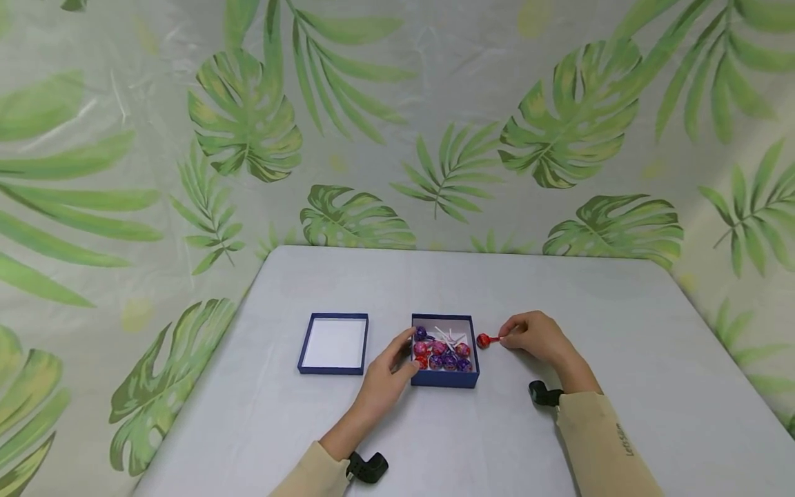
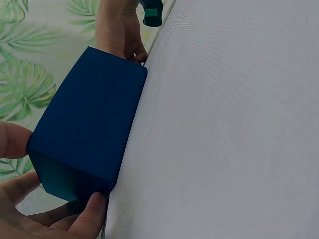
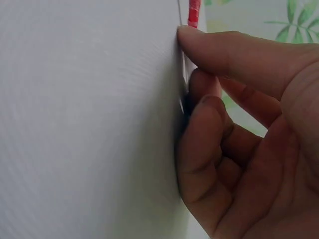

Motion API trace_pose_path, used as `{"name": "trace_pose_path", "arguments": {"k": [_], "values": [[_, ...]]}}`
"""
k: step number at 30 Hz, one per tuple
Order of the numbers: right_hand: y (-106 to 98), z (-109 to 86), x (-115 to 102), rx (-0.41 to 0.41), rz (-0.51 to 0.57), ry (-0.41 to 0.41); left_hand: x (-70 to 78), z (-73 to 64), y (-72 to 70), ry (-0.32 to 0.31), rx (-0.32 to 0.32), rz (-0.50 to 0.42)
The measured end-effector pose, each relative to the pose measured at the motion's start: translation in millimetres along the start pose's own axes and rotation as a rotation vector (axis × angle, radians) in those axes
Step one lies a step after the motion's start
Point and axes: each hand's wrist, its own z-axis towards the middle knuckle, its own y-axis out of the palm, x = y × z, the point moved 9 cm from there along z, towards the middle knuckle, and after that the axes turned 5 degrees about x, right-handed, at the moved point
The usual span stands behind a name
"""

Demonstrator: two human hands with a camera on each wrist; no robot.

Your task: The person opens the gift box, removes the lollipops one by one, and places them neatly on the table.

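Note:
A dark blue box (image 1: 444, 378) stands on the table, with several lollipops (image 1: 438, 348) in it, wrapped in red, pink and purple, some white sticks pointing up. My left hand (image 1: 385, 378) holds the box at its left side, thumb by the near corner and fingers farther back along the wall. In the left wrist view the blue outer wall (image 2: 89, 114) lies between thumb and fingers. Just right of the box, my right hand (image 1: 539, 338) pinches the stick of a red lollipop (image 1: 483, 340) between thumb and forefinger, its head towards the box.
Left of the box lies a blue-edged lid (image 1: 336, 345), its white inside facing up. A white cloth covers the table (image 1: 497, 442). Behind it hangs a leaf-patterned curtain (image 1: 447, 83). Each wrist wears a small black camera, such as the right one (image 1: 544, 393).

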Motion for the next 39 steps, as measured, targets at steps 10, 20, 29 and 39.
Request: {"name": "trace_pose_path", "arguments": {"k": [10, 20, 29, 39], "values": [[-2.5, 3.9, -0.4, 0.052, -0.004, 0.006, 2.1, 0.7, -0.8, 0.003, -0.006, -0.002], [-2.2, 2.3, -3.3, -0.006, -0.011, 0.000, 2.4, -0.8, -0.6, -0.007, 0.001, 0.020], [-16.2, -1.8, -16.3, 0.053, -0.086, -0.039, 3.6, -1.9, -0.2, 0.000, -0.003, 0.017], [-35.9, -10.8, -57.2, 0.264, -0.111, -0.177, -0.5, -1.0, -0.2, -0.007, 0.009, 0.023]]}}
